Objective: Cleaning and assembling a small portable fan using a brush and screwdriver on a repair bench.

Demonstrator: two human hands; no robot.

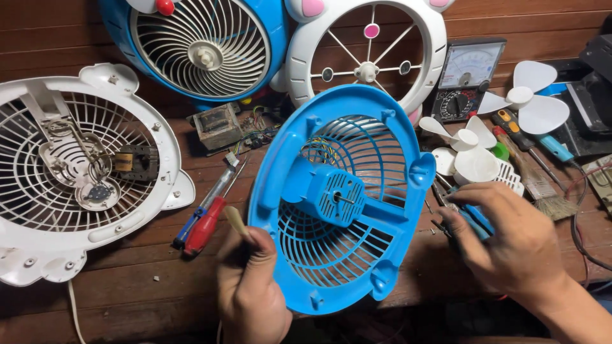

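A blue plastic fan grille (pixel 338 197) with a motor housing and bare shaft in its middle stands tilted on the wooden bench. My left hand (pixel 252 286) holds its lower left rim, with a thin pale stick (pixel 237 222) pinched between thumb and finger. My right hand (pixel 503 239) rests to the right of the grille, fingers closed on blue-handled pliers (pixel 472 218).
A white fan grille with wiring (pixel 83 165) lies at left. Red and blue screwdrivers (pixel 207 220) lie beside it. Behind are a blue fan front (pixel 204 44), a white front ring (pixel 366 51), a small transformer and circuit board (pixel 220 126), an analog meter (pixel 465 76), white fan blades (pixel 526 102) and a brush (pixel 542 185).
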